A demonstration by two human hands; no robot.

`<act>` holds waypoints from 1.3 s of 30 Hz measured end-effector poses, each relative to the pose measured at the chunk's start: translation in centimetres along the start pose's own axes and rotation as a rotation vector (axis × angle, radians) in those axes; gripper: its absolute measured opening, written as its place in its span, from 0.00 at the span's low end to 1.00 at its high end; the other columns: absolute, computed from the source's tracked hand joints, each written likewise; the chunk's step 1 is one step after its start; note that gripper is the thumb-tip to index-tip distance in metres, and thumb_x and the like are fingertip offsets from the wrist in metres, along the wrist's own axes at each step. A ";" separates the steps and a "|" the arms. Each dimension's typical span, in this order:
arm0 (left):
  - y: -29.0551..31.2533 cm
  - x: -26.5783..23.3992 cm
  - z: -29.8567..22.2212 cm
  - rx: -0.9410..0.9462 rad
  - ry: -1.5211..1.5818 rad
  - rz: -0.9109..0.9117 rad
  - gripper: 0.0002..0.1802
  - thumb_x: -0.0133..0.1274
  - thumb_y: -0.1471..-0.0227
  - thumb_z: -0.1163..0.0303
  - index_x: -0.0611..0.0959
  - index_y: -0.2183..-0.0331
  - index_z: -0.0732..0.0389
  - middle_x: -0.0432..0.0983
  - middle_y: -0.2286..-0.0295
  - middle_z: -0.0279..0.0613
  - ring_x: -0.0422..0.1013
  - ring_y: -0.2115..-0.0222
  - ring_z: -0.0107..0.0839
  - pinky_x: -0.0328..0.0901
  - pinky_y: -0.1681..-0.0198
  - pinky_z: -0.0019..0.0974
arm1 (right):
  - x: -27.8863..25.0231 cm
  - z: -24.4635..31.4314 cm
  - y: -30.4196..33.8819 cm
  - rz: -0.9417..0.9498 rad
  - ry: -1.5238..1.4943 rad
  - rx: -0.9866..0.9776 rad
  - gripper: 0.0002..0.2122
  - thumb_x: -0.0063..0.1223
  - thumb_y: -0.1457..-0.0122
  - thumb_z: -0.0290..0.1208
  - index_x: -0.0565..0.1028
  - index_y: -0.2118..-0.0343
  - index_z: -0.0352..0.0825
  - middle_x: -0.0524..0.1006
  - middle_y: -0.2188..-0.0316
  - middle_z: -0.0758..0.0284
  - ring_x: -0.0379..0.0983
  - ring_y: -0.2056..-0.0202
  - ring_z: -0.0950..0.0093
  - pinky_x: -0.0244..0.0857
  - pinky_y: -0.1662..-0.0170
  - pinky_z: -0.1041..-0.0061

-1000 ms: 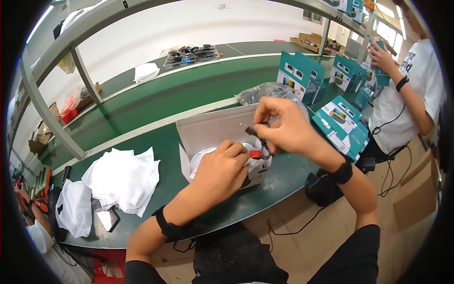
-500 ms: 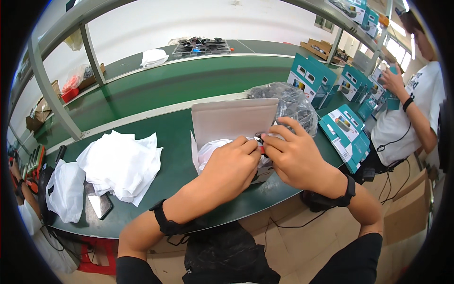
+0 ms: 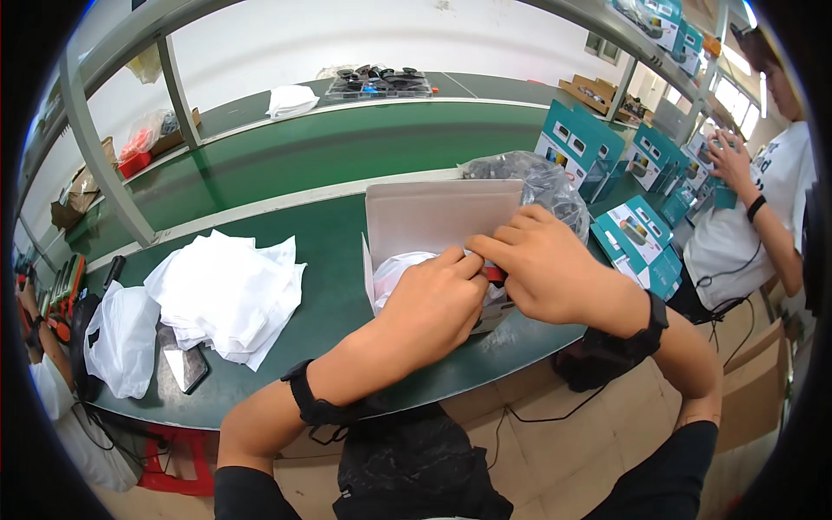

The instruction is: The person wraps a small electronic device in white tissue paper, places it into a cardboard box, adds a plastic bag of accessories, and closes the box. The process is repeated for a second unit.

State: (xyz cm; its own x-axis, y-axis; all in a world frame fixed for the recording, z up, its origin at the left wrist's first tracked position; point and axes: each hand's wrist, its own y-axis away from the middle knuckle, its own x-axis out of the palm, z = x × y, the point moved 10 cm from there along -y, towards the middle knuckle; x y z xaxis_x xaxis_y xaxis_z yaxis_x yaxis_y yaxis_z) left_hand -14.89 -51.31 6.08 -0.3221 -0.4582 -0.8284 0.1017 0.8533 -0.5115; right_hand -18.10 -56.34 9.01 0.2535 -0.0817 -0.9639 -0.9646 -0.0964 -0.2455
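Observation:
An open cardboard box (image 3: 442, 212) with its lid raised stands on the green table in front of me. White wrapping (image 3: 400, 267) lies inside it. Both of my hands meet over the box's right part. My left hand (image 3: 433, 299) is closed, thumb and fingers pinched together; what they grip is hidden. Beside it, my right hand (image 3: 555, 273) curls its fingers around a small red-and-black piece (image 3: 495, 276), mostly covered by the hand. The fingertips of the two hands are nearly touching.
Left of the box lie a stack of white sheets (image 3: 230, 295), a white plastic bag (image 3: 121, 338) and a phone (image 3: 182, 360). Behind it sits a clear bag of dark parts (image 3: 537, 186). Teal boxes (image 3: 637, 238) stand at right, near another person (image 3: 758, 191).
My right hand has turned over the small red-and-black piece, its fingers now curled down and closer to my left hand. The dark bit seen between the fingertips is now covered.

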 end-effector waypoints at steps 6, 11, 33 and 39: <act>0.3 -0.3 -0.2 0.036 -0.026 -0.067 0.07 0.56 0.55 0.76 0.81 0.69 0.67 0.73 0.68 0.43 0.71 0.65 0.40 0.70 0.63 0.41 | 0.5 1.8 0.4 -0.097 0.284 -0.127 0.12 0.58 0.61 0.24 0.77 0.70 0.30 0.72 0.68 0.61 0.69 0.59 0.63 0.60 0.45 0.65; 0.3 -0.4 -0.9 0.031 0.004 -0.032 0.07 0.57 0.56 0.76 0.81 0.70 0.67 0.73 0.68 0.43 0.70 0.65 0.40 0.70 0.64 0.39 | -0.3 0.9 0.3 -0.011 0.130 -0.022 0.08 0.56 0.60 0.25 0.79 0.74 0.30 0.75 0.73 0.62 0.70 0.60 0.63 0.58 0.43 0.63; 0.4 -6.8 -3.6 -0.013 -0.214 -0.256 0.20 0.63 0.56 0.72 0.80 0.58 0.62 0.74 0.62 0.45 0.72 0.61 0.44 0.68 0.59 0.41 | -2.9 2.4 5.3 -0.251 -0.015 -0.037 0.11 0.54 0.62 0.24 0.78 0.73 0.28 0.76 0.66 0.59 0.71 0.52 0.63 0.52 0.36 0.53; 8.0 -11.5 1.3 -0.283 -0.106 -0.456 0.57 0.73 0.65 0.64 0.58 0.38 0.69 0.61 0.46 0.55 0.62 0.46 0.47 0.60 0.44 0.45 | -3.5 0.8 8.3 -0.641 -0.025 0.217 0.28 0.59 0.52 0.31 0.70 0.46 0.28 0.74 0.54 0.53 0.70 0.50 0.56 0.63 0.45 0.58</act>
State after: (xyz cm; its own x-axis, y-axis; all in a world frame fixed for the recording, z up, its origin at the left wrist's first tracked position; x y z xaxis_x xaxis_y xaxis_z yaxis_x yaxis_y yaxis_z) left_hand -9.17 -39.47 11.25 -0.1761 -0.8075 -0.5630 -0.2879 0.5892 -0.7550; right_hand -27.07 -56.07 10.21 0.7811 -0.0515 -0.6223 -0.6176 0.0831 -0.7821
